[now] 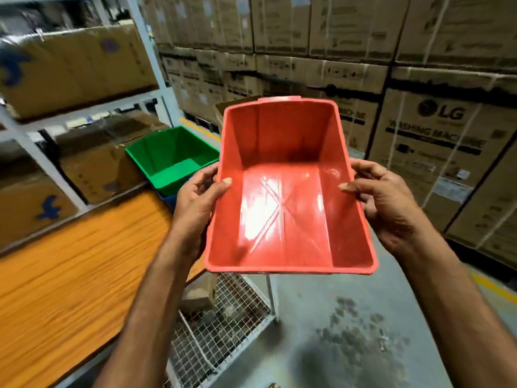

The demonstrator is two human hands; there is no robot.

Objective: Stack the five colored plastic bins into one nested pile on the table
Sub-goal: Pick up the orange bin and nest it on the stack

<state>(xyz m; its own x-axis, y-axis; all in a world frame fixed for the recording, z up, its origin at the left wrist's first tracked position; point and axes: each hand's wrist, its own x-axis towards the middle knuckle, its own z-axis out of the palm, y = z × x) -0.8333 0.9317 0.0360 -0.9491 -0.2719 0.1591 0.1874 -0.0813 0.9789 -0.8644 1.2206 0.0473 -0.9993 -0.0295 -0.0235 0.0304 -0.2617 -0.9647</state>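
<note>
Head view, looking down over my two bare forearms. I hold the red bin in the air in front of me, its open mouth tilted toward the camera so that the glossy floor with its moulded cross ribs shows. My left hand grips the bin's left long wall, thumb hooked over the rim into the inside and fingers curled on the outer face. My right hand clamps the right long wall the same way, thumb inside, fingers behind. The bin hangs beyond the edge of the orange wood-grain table, above a wire-mesh cage and the grey concrete floor. At the far end of the table stands the green bin, mouth up; it appears to sit nested in a blue bin, of which only a sliver shows below it. Left of the table, a white metal rack carries brown cartons. Behind the red bin rises a wall of stacked cardboard cartons, the nearest printed "LG WASHING MACHINE". The surroundings are motion-blurred.
</note>
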